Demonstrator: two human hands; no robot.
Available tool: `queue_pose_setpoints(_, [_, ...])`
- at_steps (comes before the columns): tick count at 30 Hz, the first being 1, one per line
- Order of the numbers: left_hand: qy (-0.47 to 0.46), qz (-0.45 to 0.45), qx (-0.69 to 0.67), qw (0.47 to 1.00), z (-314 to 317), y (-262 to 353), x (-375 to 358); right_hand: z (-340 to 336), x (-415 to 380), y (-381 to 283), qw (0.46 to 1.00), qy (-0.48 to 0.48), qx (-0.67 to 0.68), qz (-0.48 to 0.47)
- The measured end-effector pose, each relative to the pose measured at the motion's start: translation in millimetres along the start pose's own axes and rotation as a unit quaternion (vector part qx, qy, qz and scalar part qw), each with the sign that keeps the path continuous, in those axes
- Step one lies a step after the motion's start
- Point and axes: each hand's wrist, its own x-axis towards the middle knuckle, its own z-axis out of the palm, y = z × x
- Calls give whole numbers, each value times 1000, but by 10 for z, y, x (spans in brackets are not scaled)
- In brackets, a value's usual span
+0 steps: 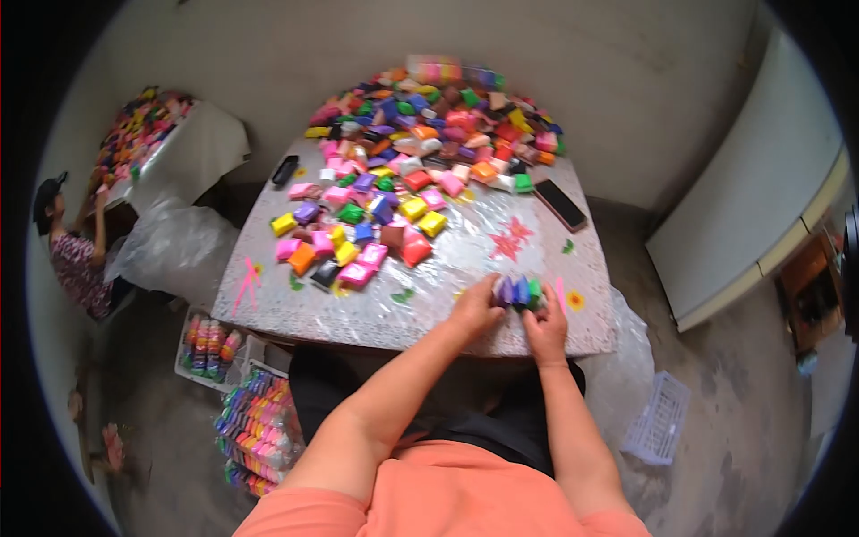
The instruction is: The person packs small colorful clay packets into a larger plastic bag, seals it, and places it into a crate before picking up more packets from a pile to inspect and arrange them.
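Over the front right of the table, my left hand [480, 306] and my right hand [546, 328] face each other. Between them they grip a short row of small coloured packets [517, 292], with purple, blue and green showing. The fingers of both hands are closed on its two ends. Just beyond my right hand lies a pink strip [561, 294]. To the left of my hands, loose shiny packets [357, 272] in pink, yellow, orange, blue and black spread over the patterned tablecloth [447, 324].
A large packet heap [447, 121] covers the table's far end. A phone [561, 205] lies at the right, a black object [285, 170] at the left. Crates [215, 380] and bagged packets [259, 425] stand below left, another crate [658, 419] below right. A person [76, 251] works at another table.
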Motion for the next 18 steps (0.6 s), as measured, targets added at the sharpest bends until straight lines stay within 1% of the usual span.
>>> queue_pose_setpoints(3, [1, 13, -28, 1000, -28, -35, -40, -15, -11, -26, 1000, -3, 26, 9])
queue_pose_setpoints(4, [3, 18, -39, 999, -40, -54, -60, -37, -18, -34, 1000, -2, 6, 4])
queue_pose_setpoints(6, [27, 48, -20, 998, -81, -124, -105, -39, -27, -88, 998, 38, 56, -6])
queue_pose_setpoints(7, [38, 63, -11, 997, -112, -151, -106, -58, -40, -33, 997, 48, 55, -6])
queue_pose_setpoints(8, [62, 65, 0, 996, -170, -190, -95, -83, -60, 30, 997, 59, 53, -6])
queue_pose_setpoints(9, [85, 67, 11, 994, -273, -219, -100, -82, -91, 43, 991, 80, 103, 35])
queue_pose_setpoints(11, [141, 54, 31, 988, -528, -308, -55, -127, -131, 42, 994, 38, 77, -62])
queue_pose_setpoints(12, [221, 94, 65, 969, -656, -434, 22, -158, -148, 12, 992, 18, 64, -109])
queue_pose_setpoints(13, [250, 96, 90, 959, -817, -557, 114, -184, -153, -121, 990, -7, 49, -131])
queue_pose_setpoints(14, [276, 115, 161, 940, -1060, -473, 153, -201, -156, -186, 991, -22, 44, -128])
queue_pose_setpoints(15, [317, 116, 228, 913, -1183, -628, 250, -216, -164, -230, 991, -37, 38, -125])
queue_pose_setpoints(16, [306, 60, 261, 914, -1295, -526, 270, -221, -172, -242, 991, -53, 33, -120])
queue_pose_setpoints(18, [275, -49, 322, 904, -1457, -313, 311, -203, -149, -219, 990, -50, 31, -131])
